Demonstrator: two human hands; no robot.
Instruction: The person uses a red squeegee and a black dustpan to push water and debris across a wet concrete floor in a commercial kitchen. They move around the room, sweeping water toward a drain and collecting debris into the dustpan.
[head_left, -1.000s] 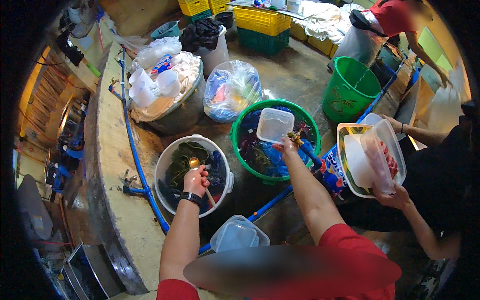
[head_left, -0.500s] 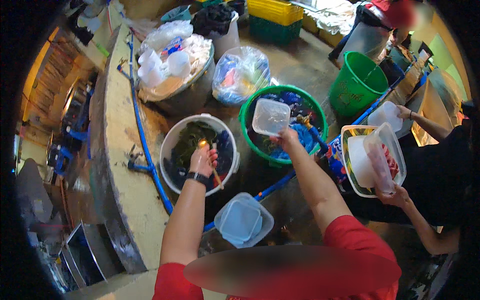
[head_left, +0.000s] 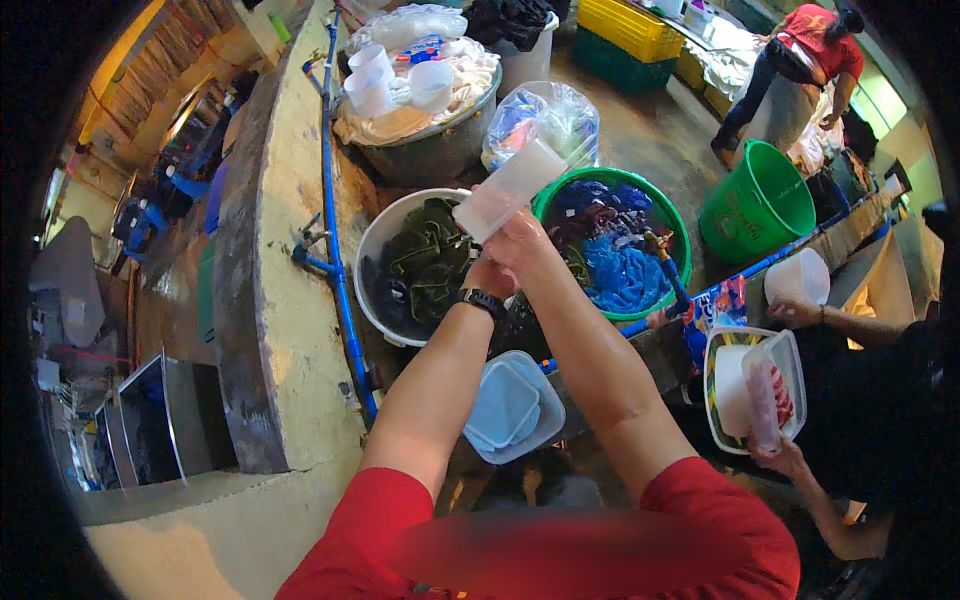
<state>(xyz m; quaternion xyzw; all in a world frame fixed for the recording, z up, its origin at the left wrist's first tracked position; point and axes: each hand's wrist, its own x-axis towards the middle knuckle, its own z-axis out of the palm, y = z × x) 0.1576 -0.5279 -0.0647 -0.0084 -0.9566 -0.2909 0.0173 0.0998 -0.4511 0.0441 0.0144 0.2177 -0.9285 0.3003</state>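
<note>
My right hand grips a clear rectangular plastic container, tilted above the gap between two tubs. Close against it is my left hand, wearing a black wristband; its fingers are mostly hidden, so I cannot tell whether it holds anything. Below and left stands a white bucket with dark green cloth in dark water. The green tub on the right contains blue cloth and other dark laundry. Nearer me sits a translucent tub with a pale blue lid inside.
A blue pipe runs along the low wall at left; a tap rises by the green tub. At right, a co-worker's hands hold containers. Behind stand a green bucket, a bagged bundle and another person.
My right hand has brought the container leftward and tilted it. My left hand has moved from over the white bucket to beside my right hand. The view has shifted.
</note>
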